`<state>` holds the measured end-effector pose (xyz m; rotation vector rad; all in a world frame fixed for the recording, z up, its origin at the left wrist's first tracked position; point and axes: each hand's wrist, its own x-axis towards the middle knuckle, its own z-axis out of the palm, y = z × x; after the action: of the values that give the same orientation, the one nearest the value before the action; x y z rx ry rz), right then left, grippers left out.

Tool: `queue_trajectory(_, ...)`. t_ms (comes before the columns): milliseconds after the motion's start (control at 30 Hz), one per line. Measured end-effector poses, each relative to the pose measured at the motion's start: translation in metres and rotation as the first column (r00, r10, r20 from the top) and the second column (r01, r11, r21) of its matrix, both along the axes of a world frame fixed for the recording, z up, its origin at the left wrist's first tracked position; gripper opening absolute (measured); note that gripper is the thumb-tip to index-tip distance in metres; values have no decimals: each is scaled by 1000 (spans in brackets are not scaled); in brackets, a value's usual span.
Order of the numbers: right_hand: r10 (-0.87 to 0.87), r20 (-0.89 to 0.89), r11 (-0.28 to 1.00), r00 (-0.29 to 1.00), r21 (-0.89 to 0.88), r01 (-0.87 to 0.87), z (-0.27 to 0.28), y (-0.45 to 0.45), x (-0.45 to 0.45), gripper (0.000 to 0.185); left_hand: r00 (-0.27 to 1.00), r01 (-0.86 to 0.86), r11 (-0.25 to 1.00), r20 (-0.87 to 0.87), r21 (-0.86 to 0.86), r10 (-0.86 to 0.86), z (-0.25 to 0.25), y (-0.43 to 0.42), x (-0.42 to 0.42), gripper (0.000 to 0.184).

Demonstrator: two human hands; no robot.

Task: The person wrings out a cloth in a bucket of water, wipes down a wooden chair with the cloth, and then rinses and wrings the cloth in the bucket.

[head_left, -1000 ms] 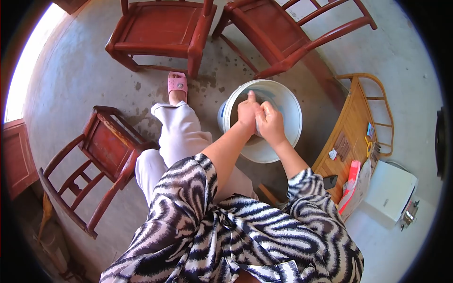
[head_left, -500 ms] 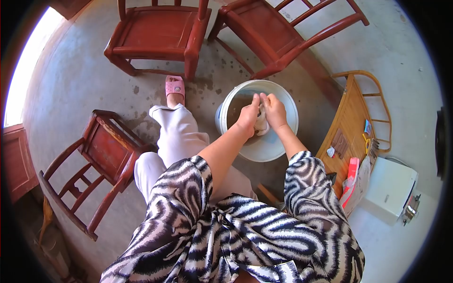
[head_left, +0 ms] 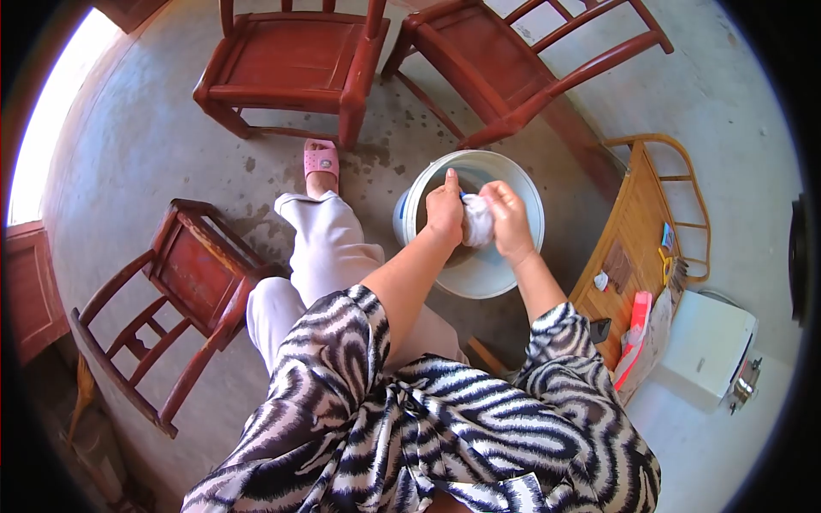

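Over the bucket (head_left: 529, 209), the bunched white cloth (head_left: 477, 224) lies at three o'clock from the left hand (head_left: 444, 211) and nine from the right hand (head_left: 511, 224), both hands' curled fingers gripping it.

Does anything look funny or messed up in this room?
Yes, two things. Dark splotches mark the floor near the pink slipper, maybe from spilled water. The red wooden chair on the left looks worn: its paint is rubbed off along one seat edge.
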<state>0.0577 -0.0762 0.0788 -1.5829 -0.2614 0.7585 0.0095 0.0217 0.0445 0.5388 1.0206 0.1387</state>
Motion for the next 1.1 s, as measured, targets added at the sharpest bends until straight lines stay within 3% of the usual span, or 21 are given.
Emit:
queue_trajectory(67, 215, 462, 956, 860, -279, -89, 23, 21, -27, 28, 997, 15, 998, 70, -57, -11, -11, -1, 0, 39)
queue_trajectory(100, 287, 601, 922, 746, -385, -44, 20, 25, -25, 31, 981, 3, 991, 195, -137, 24, -23, -4, -1, 37)
queue_trajectory(133, 368, 707, 879, 604, -476, 20, 14, 31, -18, 34, 981, 2, 990, 193, -138, 25, -13, -3, -2, 37)
queue_trajectory(233, 438, 664, 735, 606, -653, 183, -12, 31, 12, 39, 984, 113, 984, 153, -135, -92, 3, -4, -2, 33)
queue_trajectory(367, 407, 702, 737, 584, -630, 243, -8, 35, 0, 38, 985, 115, 984, 142, -139, -95, -2, 2, -2, 33)
queue_trajectory(433, 376, 719, 833, 585, -539, 127, 1, 33, -15, 39, 978, 50, 985, 207, -167, -15, -23, -2, -4, 33)
queue_trajectory(467, 381, 713, 829, 588, -546, 125, -1, 32, -16, 39, 972, 22, 982, 236, -189, 23, -32, -7, -5, 34)
queue_trajectory(533, 384, 705, 788, 596, -587, 187, -9, 29, -12, 39, 998, 53, 963, 45, -264, -43, 14, 0, -6, 37)
queue_trajectory(567, 342, 642, 772, 686, -608, 184, -22, 20, 5, 41, 992, 112, 982, 83, -152, -100, 7, -7, -6, 37)
queue_trajectory(600, 218, 396, 803, 892, -592, 67, -41, 8, 20, 43, 981, 163, 986, 114, -31, -159, -3, -14, -6, 37)
queue_trajectory(633, 126, 182, 861, 975, -509, -16, -68, 0, 29, 42, 982, 187, 982, 20, -14, -187, -9, -15, -6, 39)
queue_trajectory(667, 59, -59, 909, 997, -409, -78, -89, -9, 35, 41, 982, 190, 982, 17, -16, -189, -12, -13, -5, 39)
queue_trajectory(700, 54, -68, 907, 996, -413, -78, -97, -15, 38, 41, 993, 116, 991, -17, -61, -117, -14, -12, -6, 40)
queue_trajectory(767, -225, -253, 931, 941, -342, 131, -113, -24, 46, 39, 988, 44, 997, -145, -61, -52, -17, -8, -8, 39)
queue_trajectory(867, -269, -256, 924, 928, -341, 174, -140, -46, 53, 37, 966, 12, 1000, -260, -21, -17, -55, -19, -2, 45)
queue_trajectory(900, -348, -241, 843, 906, -503, 190, -153, -51, 55, 35, 969, 110, 993, -220, -44, -117, -51, -15, -7, 55)
queue_trajectory(933, -348, -251, 845, 903, -502, 186, -175, -59, 55, 35, 966, 110, 993, -230, -42, -116, -53, -15, -7, 55)
queue_trajectory(1000, -81, 195, 577, 977, -790, 205, -234, -78, 50, 36, 954, 86, 996, -287, 2, -82, -55, -20, -1, 53)
queue_trajectory(1033, -76, 189, 577, 979, -793, 197, -261, -78, 39, 36, 944, 98, 995, -321, 28, -84, -39, -18, 0, 50)
queue_trajectory(1100, -361, 24, 669, 932, -690, 277, -308, -64, 5, 38, 941, 94, 995, -328, 27, -80, -29, -16, 1, 48)
